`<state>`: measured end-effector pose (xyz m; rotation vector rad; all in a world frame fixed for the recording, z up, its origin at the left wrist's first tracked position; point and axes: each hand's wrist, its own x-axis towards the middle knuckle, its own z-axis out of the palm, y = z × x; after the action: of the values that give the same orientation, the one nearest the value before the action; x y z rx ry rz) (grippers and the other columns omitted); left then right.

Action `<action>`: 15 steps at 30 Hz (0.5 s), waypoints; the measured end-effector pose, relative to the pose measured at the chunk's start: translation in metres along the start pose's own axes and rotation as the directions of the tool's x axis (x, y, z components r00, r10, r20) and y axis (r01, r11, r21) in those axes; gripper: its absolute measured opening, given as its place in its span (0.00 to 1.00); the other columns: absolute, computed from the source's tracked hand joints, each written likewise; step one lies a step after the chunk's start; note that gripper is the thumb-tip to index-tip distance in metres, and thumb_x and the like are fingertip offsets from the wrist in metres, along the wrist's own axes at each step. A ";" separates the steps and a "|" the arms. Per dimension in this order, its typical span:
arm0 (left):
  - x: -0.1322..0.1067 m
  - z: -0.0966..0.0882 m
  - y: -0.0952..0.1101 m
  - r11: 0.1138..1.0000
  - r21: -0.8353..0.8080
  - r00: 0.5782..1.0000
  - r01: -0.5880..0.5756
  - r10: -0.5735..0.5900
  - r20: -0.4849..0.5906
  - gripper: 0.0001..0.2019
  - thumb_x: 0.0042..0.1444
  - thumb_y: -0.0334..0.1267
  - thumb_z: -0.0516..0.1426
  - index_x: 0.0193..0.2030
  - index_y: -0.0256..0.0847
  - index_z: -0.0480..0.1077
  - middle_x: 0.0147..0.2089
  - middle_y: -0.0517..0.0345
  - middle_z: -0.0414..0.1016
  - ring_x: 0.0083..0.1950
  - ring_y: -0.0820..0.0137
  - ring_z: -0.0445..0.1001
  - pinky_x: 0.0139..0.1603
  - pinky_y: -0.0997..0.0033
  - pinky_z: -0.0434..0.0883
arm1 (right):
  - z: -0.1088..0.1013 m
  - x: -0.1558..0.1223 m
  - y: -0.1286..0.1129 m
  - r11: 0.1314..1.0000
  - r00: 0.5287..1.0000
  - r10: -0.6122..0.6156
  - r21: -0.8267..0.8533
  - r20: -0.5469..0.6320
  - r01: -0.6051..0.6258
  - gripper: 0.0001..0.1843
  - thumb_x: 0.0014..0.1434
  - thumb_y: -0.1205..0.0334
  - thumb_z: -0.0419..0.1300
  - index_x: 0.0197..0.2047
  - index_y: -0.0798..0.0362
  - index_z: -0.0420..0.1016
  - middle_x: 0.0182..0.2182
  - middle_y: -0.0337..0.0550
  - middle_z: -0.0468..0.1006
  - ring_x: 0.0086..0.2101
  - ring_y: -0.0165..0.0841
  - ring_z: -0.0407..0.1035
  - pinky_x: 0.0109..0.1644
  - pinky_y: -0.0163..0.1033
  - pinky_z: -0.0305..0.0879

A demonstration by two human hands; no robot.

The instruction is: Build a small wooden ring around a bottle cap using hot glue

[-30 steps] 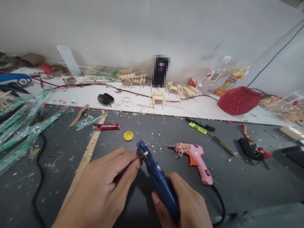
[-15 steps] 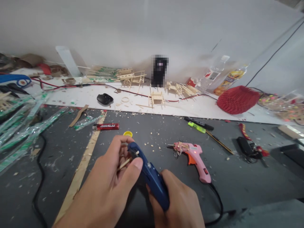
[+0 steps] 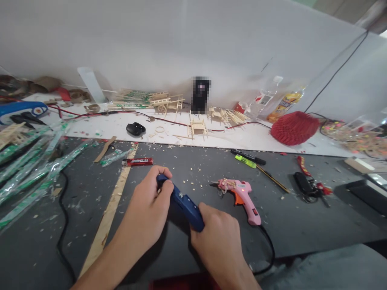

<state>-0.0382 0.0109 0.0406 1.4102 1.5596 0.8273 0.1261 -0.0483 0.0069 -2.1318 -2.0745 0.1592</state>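
Observation:
A dark blue long-bodied hand tool (image 3: 186, 205) lies slantwise between my two hands above the grey table; its exact kind I cannot make out. My right hand (image 3: 216, 231) is closed around its near end. Thumb and fingers of my left hand (image 3: 152, 197) are closed about its far end, and the thin wooden stick is hidden there. To the right of my hands rests a pink glue gun (image 3: 240, 189) with an orange trigger. Wood chips are scattered beyond the tool.
Small stick-built models (image 3: 198, 127) stand on the white strip at the back. A red lighter (image 3: 139, 161), a green highlighter (image 3: 245, 161), a pencil (image 3: 273, 179) and keys (image 3: 305, 184) lie around. Plastic-wrapped sticks (image 3: 36, 173) fill the left side. A red folded-paper piece (image 3: 294, 129) sits back right.
My left thumb and fingers have closed in over the tool's far end, covering the stick that showed before. Both hands and the tool appear slightly farther left; the view has shifted.

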 end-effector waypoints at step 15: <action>0.016 0.002 0.001 0.970 -0.193 0.962 0.145 -0.092 0.258 0.18 0.54 0.44 0.63 0.50 0.40 0.79 0.27 0.64 0.76 0.24 0.69 0.69 0.25 0.69 0.59 | -0.036 -0.004 0.027 0.960 0.992 -0.028 -0.281 -0.124 -0.008 0.12 0.52 0.76 0.65 0.32 0.47 0.77 0.30 0.46 0.85 0.35 0.46 0.82 0.39 0.44 0.63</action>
<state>-0.0357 0.0272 0.0383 1.2035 1.3114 0.6921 0.1595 -0.0550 0.0372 -2.2160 -2.1412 -0.2836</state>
